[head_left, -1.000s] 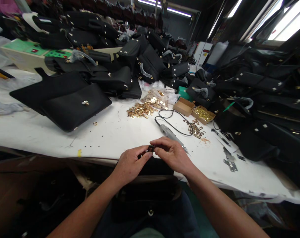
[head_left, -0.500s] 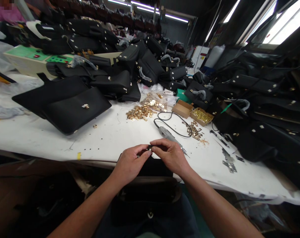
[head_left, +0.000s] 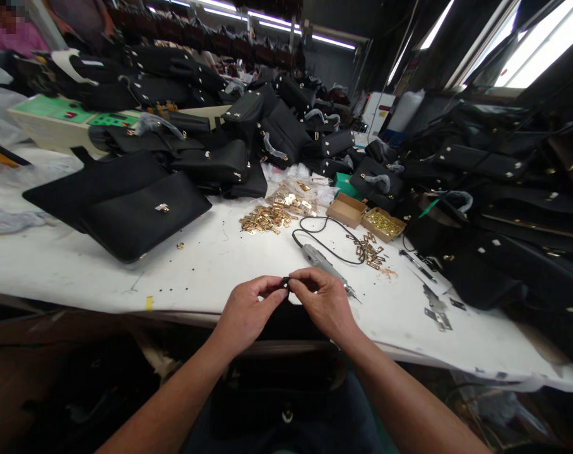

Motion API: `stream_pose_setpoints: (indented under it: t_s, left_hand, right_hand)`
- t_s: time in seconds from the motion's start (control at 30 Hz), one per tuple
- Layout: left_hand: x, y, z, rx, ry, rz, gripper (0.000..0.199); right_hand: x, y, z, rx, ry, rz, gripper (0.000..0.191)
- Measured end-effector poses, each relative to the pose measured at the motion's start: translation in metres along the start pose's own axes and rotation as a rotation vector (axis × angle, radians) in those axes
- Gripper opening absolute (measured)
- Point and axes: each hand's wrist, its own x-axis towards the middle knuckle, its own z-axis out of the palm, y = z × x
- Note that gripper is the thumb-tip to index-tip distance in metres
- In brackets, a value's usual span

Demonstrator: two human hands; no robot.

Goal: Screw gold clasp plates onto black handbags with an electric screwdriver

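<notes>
Yellow label (head_left: 383, 114) on white cabinet (head_left: 373, 118) is too small to read; left hand (head_left: 246, 309) and right hand (head_left: 327, 304), both curled, pinch 1 small black piece (head_left: 285, 282) above black bag (head_left: 272, 394).

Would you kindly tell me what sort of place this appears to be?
It looks like a bag workshop: black bags are heaped on the white table, with a pile of gold fittings and a corded power tool lying there too.

The left hand (head_left: 246, 312) and right hand (head_left: 327, 304) nearly meet, fingertips (head_left: 277, 295) pinched, bare forearms (head_left: 175, 391) slanting inward.
</notes>
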Motion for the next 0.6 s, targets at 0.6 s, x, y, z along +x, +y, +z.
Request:
stream_pose_setpoints:
  t_s: [0.6]
  left_hand:
    - [0.001,-0.002,0.002,0.092,0.044,0.034,0.029]
  right_hand:
    - [0.002,-0.004,-0.003,-0.018,-0.074,0.028,0.013]
